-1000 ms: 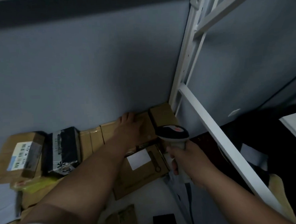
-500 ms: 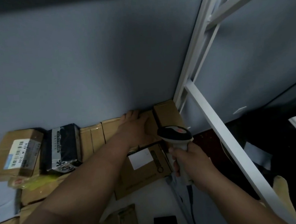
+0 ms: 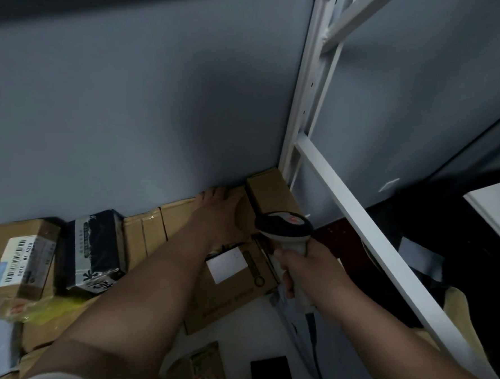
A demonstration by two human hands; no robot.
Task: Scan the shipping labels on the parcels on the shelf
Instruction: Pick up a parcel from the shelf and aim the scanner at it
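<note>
The left arm reaches long and nearly straight from the lower left corner up to the back of the shelf, where the left hand (image 3: 219,213) lies palm down on a flat brown cardboard parcel (image 3: 180,215) standing against the blue-grey back wall (image 3: 150,107). Its fingers are straight and close together, their tips at the parcel's top edge by the wall — pressing or resting, not curled round anything. Just right of that hand a smaller brown cardboard box (image 3: 271,192) sits in the corner beside the white metal shelf upright (image 3: 304,121).

The right forearm comes in from the lower right, and the right hand (image 3: 309,272) wraps its fingers round the pale grip of a handheld barcode scanner with a black head and a red mark on top (image 3: 284,226). The scanner's head is above the hand, pointing toward the back parcels (where its beam falls cannot be told in this dim light).

Below the left forearm lies a brown cardboard box with a blank white label (image 3: 234,281), partly covered by the arm. At far left stand a brown carton with a white barcode label (image 3: 19,259) and, touching its right side, a black plastic-wrapped parcel with white printing (image 3: 96,254); a yellow plastic pouch (image 3: 36,310) lies in front of them.
</note>
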